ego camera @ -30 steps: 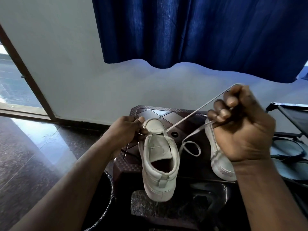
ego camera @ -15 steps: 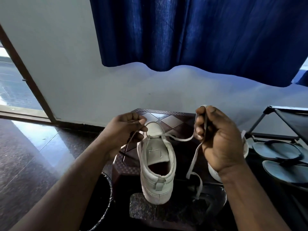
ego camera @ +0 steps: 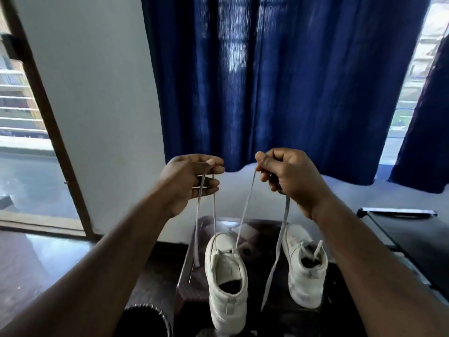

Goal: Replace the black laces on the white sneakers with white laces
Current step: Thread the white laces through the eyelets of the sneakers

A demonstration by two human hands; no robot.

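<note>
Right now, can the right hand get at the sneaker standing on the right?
Probably yes, once it lets go: the right hand grips the white lace, but the right-side sneaker sits just below it with nothing solid between them.

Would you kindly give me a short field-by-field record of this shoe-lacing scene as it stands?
Left hand: raised, pinches one half of the flat white lace
Right hand: raised, pinches the other half
Lace path: through the toe-end eyelets of the nearer white low-top sneaker, both ends dangling
Other white sneaker: stands to the right, apart
Surface: dark patterned stool top
Backdrop: dark blue curtain
</note>
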